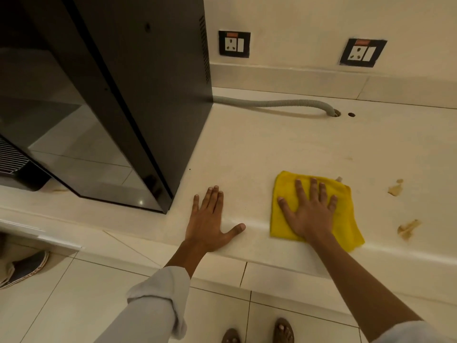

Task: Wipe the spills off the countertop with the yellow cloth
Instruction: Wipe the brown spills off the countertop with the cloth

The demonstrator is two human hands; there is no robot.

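The yellow cloth (346,219) lies folded flat on the cream countertop (247,149), near its front edge. My right hand (309,214) presses down on the cloth with fingers spread. My left hand (210,219) rests flat on the bare counter to the left of the cloth, fingers apart, holding nothing. Two brown spills (395,189) (408,229) stain the counter just right of the cloth. A fainter brown smear (348,158) shows further back.
A tall black appliance (128,100) stands on the counter at the left. A grey corrugated hose (272,103) runs from it into a hole (335,113) near the wall. Two wall sockets (234,44) (362,53) sit above. Another person's shoe (24,268) is on the floor at left.
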